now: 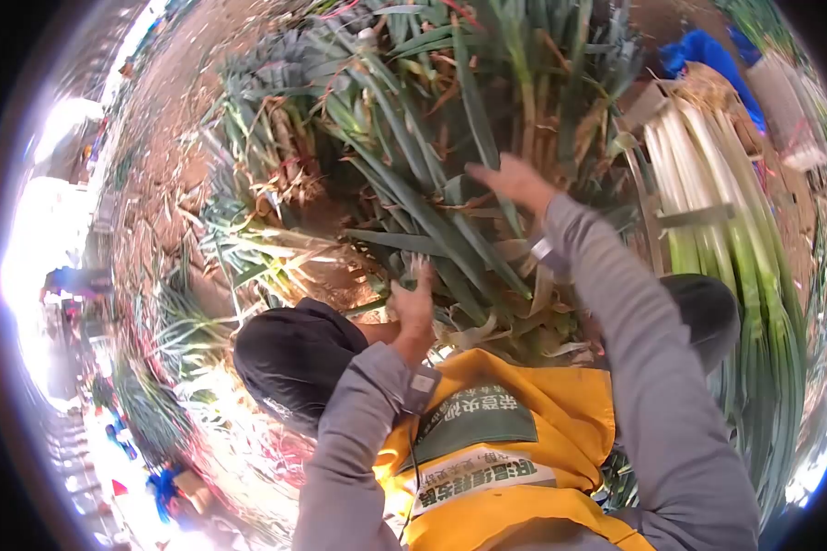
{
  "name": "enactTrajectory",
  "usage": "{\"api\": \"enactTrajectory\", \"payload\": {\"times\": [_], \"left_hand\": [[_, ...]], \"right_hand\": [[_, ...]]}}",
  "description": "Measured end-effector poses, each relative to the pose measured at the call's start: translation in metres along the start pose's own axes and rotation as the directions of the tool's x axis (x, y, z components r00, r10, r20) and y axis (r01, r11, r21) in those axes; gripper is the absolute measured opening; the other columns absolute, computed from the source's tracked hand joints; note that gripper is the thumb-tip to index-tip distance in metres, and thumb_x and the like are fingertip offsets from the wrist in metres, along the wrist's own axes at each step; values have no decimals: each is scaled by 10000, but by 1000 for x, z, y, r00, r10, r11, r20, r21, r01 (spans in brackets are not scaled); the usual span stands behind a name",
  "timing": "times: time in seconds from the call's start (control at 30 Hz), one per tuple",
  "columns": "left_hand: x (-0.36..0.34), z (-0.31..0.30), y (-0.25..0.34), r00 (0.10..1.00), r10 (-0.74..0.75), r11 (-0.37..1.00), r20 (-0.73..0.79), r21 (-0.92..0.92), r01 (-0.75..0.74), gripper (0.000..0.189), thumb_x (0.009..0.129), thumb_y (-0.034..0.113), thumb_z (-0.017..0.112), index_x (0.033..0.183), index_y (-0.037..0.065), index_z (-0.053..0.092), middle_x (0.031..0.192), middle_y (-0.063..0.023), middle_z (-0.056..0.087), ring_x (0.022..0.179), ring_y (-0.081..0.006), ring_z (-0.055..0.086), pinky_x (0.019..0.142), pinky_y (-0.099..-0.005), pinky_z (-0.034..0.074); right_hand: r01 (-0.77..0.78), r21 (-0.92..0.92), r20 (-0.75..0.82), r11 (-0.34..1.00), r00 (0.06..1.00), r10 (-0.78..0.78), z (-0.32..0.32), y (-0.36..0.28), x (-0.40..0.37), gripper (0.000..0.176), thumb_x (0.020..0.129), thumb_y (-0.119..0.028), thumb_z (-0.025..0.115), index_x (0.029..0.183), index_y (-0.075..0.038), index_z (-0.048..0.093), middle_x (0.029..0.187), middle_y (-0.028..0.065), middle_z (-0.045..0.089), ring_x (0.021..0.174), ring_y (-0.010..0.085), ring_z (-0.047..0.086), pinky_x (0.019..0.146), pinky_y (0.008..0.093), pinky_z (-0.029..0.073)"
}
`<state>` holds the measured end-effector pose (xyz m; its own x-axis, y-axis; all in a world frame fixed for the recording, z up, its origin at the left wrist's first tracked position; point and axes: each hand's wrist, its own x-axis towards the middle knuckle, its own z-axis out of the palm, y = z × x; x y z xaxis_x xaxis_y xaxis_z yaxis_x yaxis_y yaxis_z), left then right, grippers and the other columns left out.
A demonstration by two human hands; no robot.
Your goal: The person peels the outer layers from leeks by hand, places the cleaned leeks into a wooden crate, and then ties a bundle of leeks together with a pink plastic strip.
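Long green onion leaves [432, 220] lie in a loose pile in front of my body. My left hand [413, 303] is at the near side of the pile, its fingers raised beside the leaves; what it holds, if anything, is hard to make out. Farther out and to the right, my right hand [516, 182] is over the leaves, with a finger pointing left and the other fingers curled and partly hidden. Dry, pale leaves [533, 331] lie between the hands and the yellow apron [515, 413].
A large bundle of trimmed white-stemmed onions [708, 202] lies on the right, near blue material [703, 55]. More leafy bundles [271, 138] stand at the upper left. Scattered roots and leaves [257, 248] cover the ground at left. My bent knees flank the pile.
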<state>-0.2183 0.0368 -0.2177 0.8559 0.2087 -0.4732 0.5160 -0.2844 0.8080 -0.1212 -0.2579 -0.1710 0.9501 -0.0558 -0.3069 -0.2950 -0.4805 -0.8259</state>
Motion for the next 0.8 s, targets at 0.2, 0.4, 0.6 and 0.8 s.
{"api": "enactTrajectory", "payload": {"times": [0.2, 0.4, 0.6, 0.8], "left_hand": [[-34, 16, -38, 986, -158, 923, -45, -361, 131, 992, 837, 503, 797, 1543, 26, 288, 1491, -228, 410, 1326, -336, 463, 1077, -434, 413], [-35, 24, -24, 969, -218, 793, 118, -557, 247, 750, 798, 250, 884, 1378, -28, 497, 1263, -107, 631, 1036, -238, 652, 886, -367, 575], [-38, 26, -50, 855, -393, 717, 339, -469, 516, 706, 803, 176, 870, 1381, -34, 521, 1334, -117, 615, 1145, -253, 636, 940, -399, 569], [-17, 18, -96, 839, -138, 901, 527, -286, 328, 651, 879, 160, 799, 1439, 2, 507, 1362, -103, 605, 1207, -248, 603, 989, -340, 502]], "right_hand": [[256, -609, 148, 751, 967, -209, 129, -11, -80, 744, 898, -495, 636, 1452, -35, 448, 1351, 213, 563, 1246, 441, 531, 1025, 554, 426], [364, -508, 309, 781, 923, -230, 136, 1, -142, 627, 904, -402, 637, 1426, -76, 518, 1310, 170, 588, 1231, 399, 550, 1020, 505, 451], [-162, -281, -619, 946, 784, -49, 35, 23, -132, 688, 920, -528, 633, 1318, 32, 596, 1376, 241, 562, 1265, 427, 529, 1082, 431, 419], [-404, -94, -553, 910, 781, 290, 3, 194, -85, 891, 901, -672, 569, 1454, 18, 462, 1452, 272, 489, 1344, 439, 467, 1119, 460, 382]]}}
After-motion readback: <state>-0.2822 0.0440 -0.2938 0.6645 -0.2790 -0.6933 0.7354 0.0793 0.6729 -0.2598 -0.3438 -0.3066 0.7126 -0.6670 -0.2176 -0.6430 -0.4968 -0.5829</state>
